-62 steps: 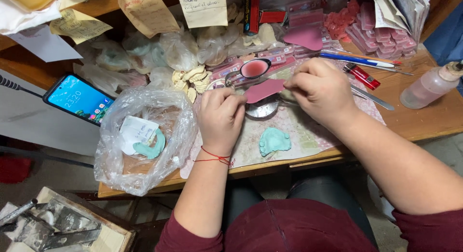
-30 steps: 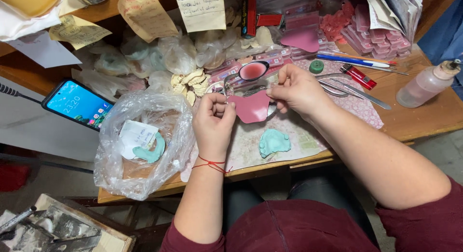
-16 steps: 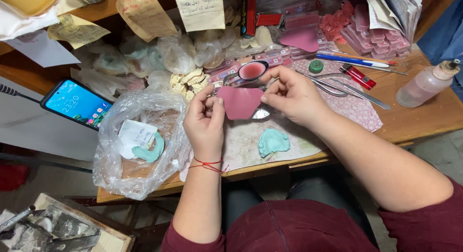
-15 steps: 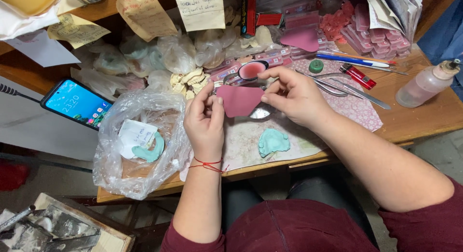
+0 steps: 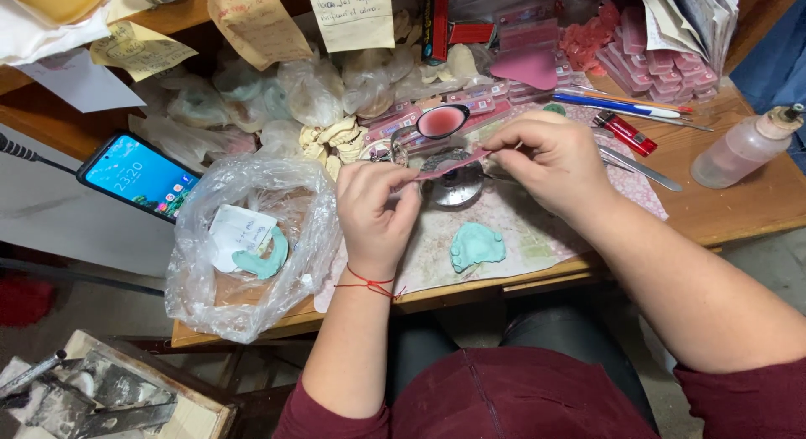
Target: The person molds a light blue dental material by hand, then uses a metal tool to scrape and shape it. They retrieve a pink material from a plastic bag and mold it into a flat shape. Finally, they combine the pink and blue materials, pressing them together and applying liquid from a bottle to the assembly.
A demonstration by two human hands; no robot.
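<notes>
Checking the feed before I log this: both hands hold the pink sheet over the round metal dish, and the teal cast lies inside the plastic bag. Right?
Not quite. In the head view the teal cast lies bare on the mat, to the right of the plastic bag. The rest holds: left hand and right hand hold the pink sheet over the metal dish.

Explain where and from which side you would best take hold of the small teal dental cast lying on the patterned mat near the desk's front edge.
Probably from above, pinching the teal horseshoe-shaped plaster cast across its two outer flanks. It lies flat on the patterned mat with bare mat all round it, and its outer sides look broad and smooth. The ridged top and open inner curve offer the fingers less. The left hand is nearest.
</notes>
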